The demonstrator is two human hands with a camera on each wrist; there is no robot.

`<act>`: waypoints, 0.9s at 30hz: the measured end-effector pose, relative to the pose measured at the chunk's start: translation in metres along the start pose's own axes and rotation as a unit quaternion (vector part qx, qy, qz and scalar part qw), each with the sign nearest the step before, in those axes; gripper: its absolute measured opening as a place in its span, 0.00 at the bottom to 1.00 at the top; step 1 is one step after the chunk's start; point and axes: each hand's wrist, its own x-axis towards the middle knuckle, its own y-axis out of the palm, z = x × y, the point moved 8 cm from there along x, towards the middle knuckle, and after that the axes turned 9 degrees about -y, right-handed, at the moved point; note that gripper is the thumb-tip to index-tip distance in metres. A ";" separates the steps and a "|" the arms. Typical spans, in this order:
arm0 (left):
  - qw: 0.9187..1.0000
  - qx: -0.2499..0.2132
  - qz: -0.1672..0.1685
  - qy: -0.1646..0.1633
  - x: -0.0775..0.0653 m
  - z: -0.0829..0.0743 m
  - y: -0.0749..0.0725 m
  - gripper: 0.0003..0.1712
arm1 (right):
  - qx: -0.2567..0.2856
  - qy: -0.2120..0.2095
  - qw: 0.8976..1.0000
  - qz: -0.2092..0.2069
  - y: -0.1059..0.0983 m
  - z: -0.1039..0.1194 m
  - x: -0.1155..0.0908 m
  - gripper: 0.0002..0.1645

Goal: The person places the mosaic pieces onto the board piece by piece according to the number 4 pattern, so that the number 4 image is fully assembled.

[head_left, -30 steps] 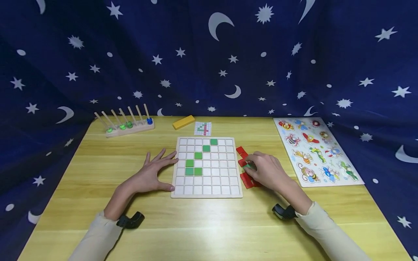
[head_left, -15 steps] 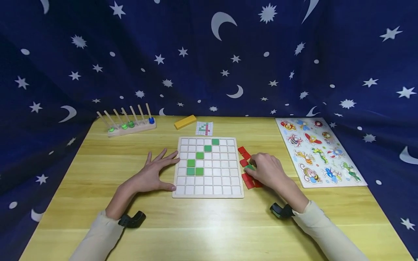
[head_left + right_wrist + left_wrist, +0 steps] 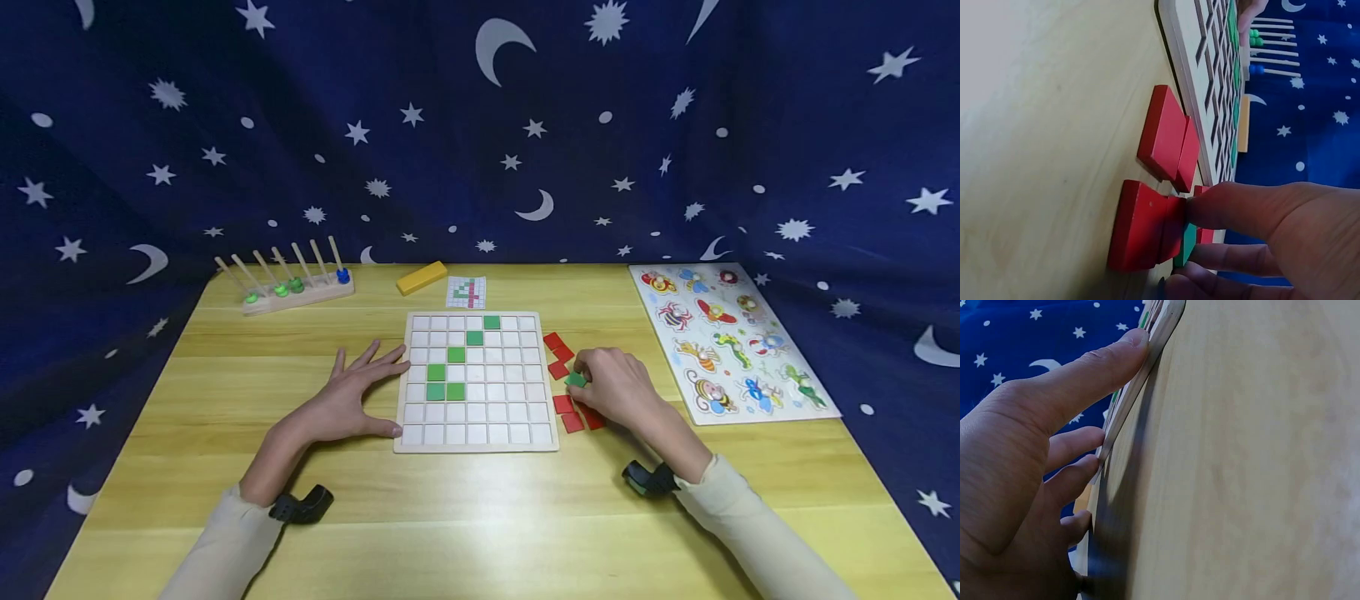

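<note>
A white wooden grid board [image 3: 476, 446] lies in front of me, with several green squares [image 3: 456, 355] set in its cells in a diagonal line and a short row. My left hand [image 3: 337, 404] has its fingers spread, fingertips at the board's left edge; in the left wrist view the thumb [image 3: 1094, 369] touches the frame. To the right of the board, my right hand [image 3: 618, 387] pinches a green square tile [image 3: 576, 380] between thumb and fingers. Red square tiles [image 3: 558, 369] lie around that hand, some partly hidden beneath it. In the right wrist view the green tile [image 3: 1186, 245] shows behind red ones [image 3: 1138, 225].
Behind the board lie a small pattern card [image 3: 467, 292] and a yellow block [image 3: 422, 278]. A peg rack with rings [image 3: 300, 296] stands at the back left. An insect puzzle board [image 3: 731, 346] is on the right. A starry curtain [image 3: 420, 183] closes off the back.
The right hand has shifted slightly right with the green tile, which now sits apart from the red tiles and shows more. The left hand stays at the board's edge.
</note>
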 end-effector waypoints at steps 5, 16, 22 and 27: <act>1.000 0.003 -0.001 0.001 -0.001 0.001 0.000 0.57 | -0.002 -0.009 1.000 -0.008 -0.003 -0.001 0.001 0.11; 1.000 0.007 -0.004 0.005 0.000 -0.001 -0.002 0.57 | 0.008 -0.098 0.994 -0.056 -0.013 0.032 0.005 0.10; 1.000 0.002 -0.003 -0.001 -0.002 0.000 -0.002 0.57 | 0.035 -0.143 0.988 -0.043 -0.004 0.052 0.011 0.11; 1.000 -0.004 -0.003 -0.001 -0.001 0.000 -0.001 0.57 | 0.040 -0.172 0.984 -0.036 0.004 0.067 0.015 0.12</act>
